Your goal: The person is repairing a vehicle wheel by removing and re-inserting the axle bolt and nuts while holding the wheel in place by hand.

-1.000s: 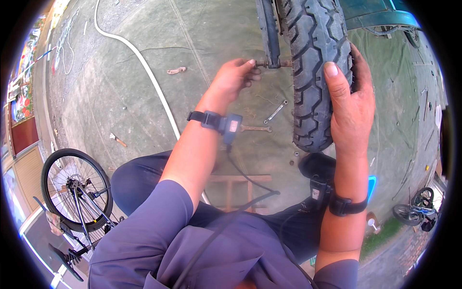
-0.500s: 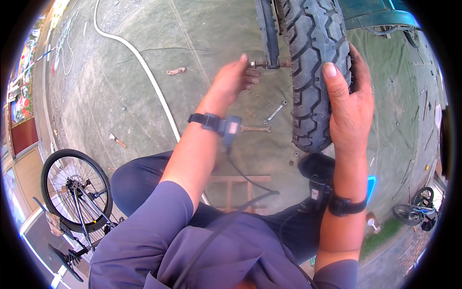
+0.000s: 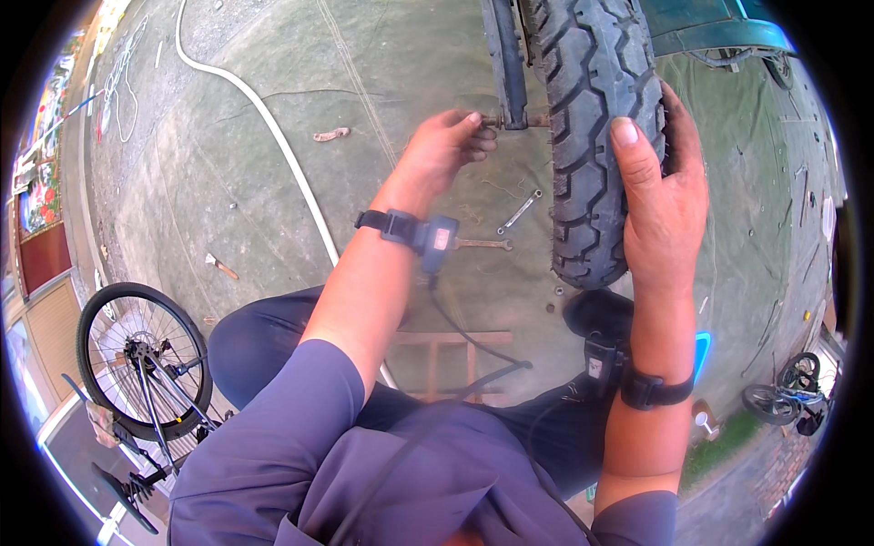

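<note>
A black wheel with a chunky-treaded tyre (image 3: 590,155) stands upright in front of me. My right hand (image 3: 672,205) grips it from the right, its thumb flat on the tread and its fingers around the far sidewall. Along the wheel's left side runs a dark metal frame arm (image 3: 503,59), with a rusty axle (image 3: 537,120) passing through its lower end. My left hand (image 3: 451,147) is closed on the axle's outer left end; its thumb and fingers cover most of the nut there. Both wrists wear black straps, and the left one carries a grey box with a cable.
Below my left hand lie a silver wrench (image 3: 520,212) and a rusty open-ended wrench (image 3: 487,243). A small nut (image 3: 560,291) sits near my shoe. A white hose (image 3: 273,123) crosses the ground. A bicycle wheel (image 3: 141,359) stands left; a hammer (image 3: 221,267) lies nearby.
My left hand has closed its fingers and thumb over the axle end, which showed bare beside the fingertips before. My right hand and the wheel have stayed put.
</note>
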`<action>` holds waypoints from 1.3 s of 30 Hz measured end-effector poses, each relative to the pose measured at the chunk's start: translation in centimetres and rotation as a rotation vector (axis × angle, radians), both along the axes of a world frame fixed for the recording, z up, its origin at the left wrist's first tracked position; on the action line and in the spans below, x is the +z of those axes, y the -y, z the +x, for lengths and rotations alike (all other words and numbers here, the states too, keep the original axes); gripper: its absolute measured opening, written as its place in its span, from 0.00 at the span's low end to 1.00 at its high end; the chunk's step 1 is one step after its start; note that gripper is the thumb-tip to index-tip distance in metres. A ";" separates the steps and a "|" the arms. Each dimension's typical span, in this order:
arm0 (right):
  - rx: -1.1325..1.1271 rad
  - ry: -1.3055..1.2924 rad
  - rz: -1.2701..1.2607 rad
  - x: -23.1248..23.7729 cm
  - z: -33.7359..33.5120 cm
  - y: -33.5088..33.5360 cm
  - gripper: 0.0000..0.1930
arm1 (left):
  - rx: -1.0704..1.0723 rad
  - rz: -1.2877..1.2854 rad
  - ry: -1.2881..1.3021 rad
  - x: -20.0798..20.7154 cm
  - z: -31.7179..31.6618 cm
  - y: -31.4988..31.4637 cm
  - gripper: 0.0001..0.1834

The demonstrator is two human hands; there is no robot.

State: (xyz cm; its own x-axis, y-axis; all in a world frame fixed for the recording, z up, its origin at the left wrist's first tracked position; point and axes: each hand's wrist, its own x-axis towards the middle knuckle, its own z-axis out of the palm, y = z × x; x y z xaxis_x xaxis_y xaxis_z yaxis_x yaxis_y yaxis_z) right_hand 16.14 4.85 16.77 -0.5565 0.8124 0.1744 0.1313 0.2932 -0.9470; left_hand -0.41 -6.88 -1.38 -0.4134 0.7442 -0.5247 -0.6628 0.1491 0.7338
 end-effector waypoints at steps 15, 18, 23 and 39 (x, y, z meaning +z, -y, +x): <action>0.003 0.013 0.012 0.2 0.1 -0.1 0.34 | -0.045 -0.026 -0.013 -0.3 0.1 -0.5 0.17; -0.001 0.014 0.010 0.2 0.0 0.0 0.34 | -0.033 0.019 -0.071 -0.4 0.3 -0.5 0.16; 0.008 -0.011 -0.015 0.1 0.0 0.0 0.34 | -0.024 0.054 -0.114 -0.4 0.7 -0.3 0.17; -0.005 0.013 0.011 0.2 0.1 0.0 0.34 | -0.038 -0.010 -0.116 -0.7 0.6 -0.5 0.20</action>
State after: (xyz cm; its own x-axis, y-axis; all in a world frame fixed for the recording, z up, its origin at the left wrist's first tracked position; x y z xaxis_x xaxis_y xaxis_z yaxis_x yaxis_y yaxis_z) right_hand 16.23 4.86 16.95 -0.5549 0.8131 0.1758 0.1452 0.3027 -0.9419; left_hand 0.21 -6.41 -2.09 -0.4435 0.7552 -0.4827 -0.5673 0.1804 0.8035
